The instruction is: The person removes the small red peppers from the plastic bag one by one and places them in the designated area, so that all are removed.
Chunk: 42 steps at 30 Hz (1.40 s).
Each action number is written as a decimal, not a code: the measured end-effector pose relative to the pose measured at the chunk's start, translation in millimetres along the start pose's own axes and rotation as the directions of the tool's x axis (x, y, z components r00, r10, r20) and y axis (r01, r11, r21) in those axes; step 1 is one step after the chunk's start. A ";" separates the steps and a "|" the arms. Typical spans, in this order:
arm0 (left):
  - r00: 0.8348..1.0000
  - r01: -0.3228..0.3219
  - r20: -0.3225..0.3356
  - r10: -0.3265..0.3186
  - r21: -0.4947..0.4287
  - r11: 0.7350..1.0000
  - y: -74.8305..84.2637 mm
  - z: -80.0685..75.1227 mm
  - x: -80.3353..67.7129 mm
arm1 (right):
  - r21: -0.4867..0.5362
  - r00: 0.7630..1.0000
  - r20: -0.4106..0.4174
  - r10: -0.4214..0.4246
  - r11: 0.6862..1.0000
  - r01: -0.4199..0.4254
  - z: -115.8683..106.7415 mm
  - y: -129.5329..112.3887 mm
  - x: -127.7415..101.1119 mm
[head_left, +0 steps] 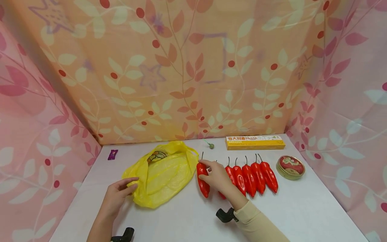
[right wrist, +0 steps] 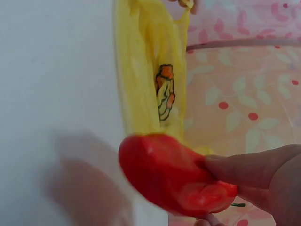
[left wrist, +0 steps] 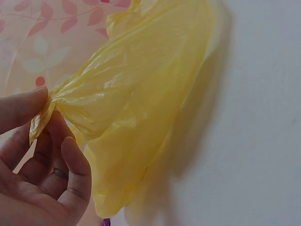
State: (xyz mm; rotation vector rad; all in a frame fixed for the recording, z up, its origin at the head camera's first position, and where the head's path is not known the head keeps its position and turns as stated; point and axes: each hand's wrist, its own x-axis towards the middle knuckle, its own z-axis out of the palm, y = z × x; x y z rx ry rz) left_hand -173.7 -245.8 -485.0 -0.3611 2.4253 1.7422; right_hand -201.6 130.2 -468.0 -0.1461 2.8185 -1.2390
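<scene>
A crumpled yellow plastic bag lies on the white table. My left hand pinches the bag's near left edge between thumb and fingers. To its right, my right hand grips a red pepper, the leftmost of a row of several red peppers. In the right wrist view the held pepper is lifted slightly beside the bag, with my fingers around its stem end.
A yellow pasta box lies at the back right. A round tin sits right of the peppers. A small green object and a purple candy wrapper lie near the back. Patterned cloth walls enclose the table.
</scene>
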 end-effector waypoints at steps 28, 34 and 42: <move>1.000 0.027 0.012 -0.027 0.003 1.000 0.5 -1.9 -1.1 | -0.383 0.998 -0.043 -0.041 0.923 0.022 9.0 31.3 8.9; 1.000 0.020 0.011 -0.020 -0.012 1.000 -1.8 -1.3 -1.8 | -0.323 0.996 -0.086 -0.028 0.947 -0.001 5.8 28.7 4.6; 0.999 -0.039 0.009 0.040 -0.018 0.999 -7.1 -6.5 -3.0 | -0.218 0.993 -0.113 -0.021 0.976 -0.004 -13.7 30.2 -17.7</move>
